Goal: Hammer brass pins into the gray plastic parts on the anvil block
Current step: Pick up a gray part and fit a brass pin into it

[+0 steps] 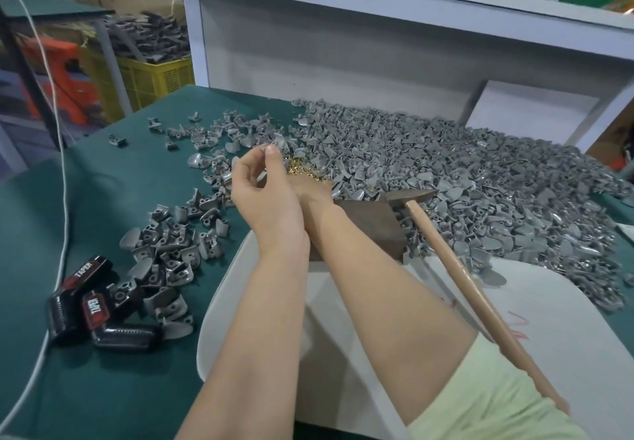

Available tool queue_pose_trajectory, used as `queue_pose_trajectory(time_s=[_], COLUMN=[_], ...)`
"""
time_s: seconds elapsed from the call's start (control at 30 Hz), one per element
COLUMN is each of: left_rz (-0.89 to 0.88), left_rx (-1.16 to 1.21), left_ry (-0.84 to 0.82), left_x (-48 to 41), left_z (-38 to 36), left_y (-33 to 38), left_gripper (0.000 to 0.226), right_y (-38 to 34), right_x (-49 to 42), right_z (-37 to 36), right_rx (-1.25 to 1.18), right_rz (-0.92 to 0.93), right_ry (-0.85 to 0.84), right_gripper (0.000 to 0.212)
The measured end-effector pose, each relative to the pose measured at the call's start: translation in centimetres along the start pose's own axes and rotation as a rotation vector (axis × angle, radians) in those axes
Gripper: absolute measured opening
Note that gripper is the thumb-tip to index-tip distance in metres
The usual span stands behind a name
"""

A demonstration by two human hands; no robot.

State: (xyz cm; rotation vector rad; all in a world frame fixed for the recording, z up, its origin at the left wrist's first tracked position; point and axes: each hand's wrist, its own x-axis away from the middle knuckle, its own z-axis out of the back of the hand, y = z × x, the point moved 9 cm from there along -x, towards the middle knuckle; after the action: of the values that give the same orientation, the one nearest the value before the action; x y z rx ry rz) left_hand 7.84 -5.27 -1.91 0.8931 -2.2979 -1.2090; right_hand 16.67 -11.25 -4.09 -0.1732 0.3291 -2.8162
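Observation:
My left hand [262,182] is raised over the green table and pinches a small gray plastic part [263,148] between thumb and fingertips. My right forearm crosses under it; my right hand [311,186] is mostly hidden behind the left hand, at a small heap of brass pins [303,171]. Its fingers cannot be seen. The dark anvil block [372,225] sits just right of my wrists with nothing visible on its top. The hammer lies unheld, its head [413,196] at the block's far corner and its wooden handle [480,295] slanting down to the right.
A big pile of gray parts [463,172] covers the table's right half, and a smaller heap [171,251] lies left. Black "TAPER" devices [85,302] and a white cable [58,130] are at the left. A white tray [343,329] sits in front, a white shelf [343,48] behind.

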Motion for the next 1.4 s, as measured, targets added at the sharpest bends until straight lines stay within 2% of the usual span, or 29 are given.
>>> queue_pose_trajectory(time_s=[0.27,0.4,0.5,0.57,0.8,0.97,1.13,1.2,1.27,1.33,1.4], left_rz=[-0.002,-0.025,-0.025,-0.026,-0.013,-0.017,-0.007,-0.012,-0.035,-0.074,-0.132], left_rx=[-0.009,0.007,0.028,0.023,0.024,0.019,0.006,-0.001,-0.046,-0.143,-0.274], left_ry=[0.016,0.057,0.072,0.076,0.087,0.092,0.092,0.078,0.018,-0.105,-0.234], left_x=[-0.1,-0.3,-0.5,-0.4,-0.5,-0.5,-0.5,-0.5,-0.6,-0.4,0.2], left_z=[0.1,0.6,0.9,0.9,1.1,1.1,1.1,1.0,0.5,-0.8,-2.2], left_y=[0.0,0.3,0.2,0.2,0.0,0.0,-0.1,-0.1,-0.1,-0.3,-0.4], left_gripper=[0.014,0.014,0.013,0.013,0.013,0.013,0.013,0.014,0.016,0.015,0.013], right_y=[0.7,0.8,0.1,-0.1,-0.5,-1.3,-0.9,-0.5,0.9,3.8,7.5], right_x=[-0.3,-0.3,-0.4,-0.4,-0.4,0.3,-0.2,-0.7,-0.7,0.6,2.8], right_z=[1.5,1.7,0.0,-0.3,-0.3,-0.1,-0.3,0.0,1.6,4.2,6.6], right_rx=[-0.072,0.002,0.080,0.052,0.019,-0.003,0.043,-0.012,-0.274,-0.487,-0.541], right_rz=[0.022,0.018,0.031,0.030,0.035,0.128,0.096,0.051,-0.013,-0.102,-0.167], right_ry=[0.115,0.076,-0.030,-0.027,-0.036,-0.045,-0.043,-0.002,0.116,0.293,0.431], right_gripper=[0.024,0.005,0.019,0.022,0.027,0.018,0.028,0.025,0.019,0.018,0.018])
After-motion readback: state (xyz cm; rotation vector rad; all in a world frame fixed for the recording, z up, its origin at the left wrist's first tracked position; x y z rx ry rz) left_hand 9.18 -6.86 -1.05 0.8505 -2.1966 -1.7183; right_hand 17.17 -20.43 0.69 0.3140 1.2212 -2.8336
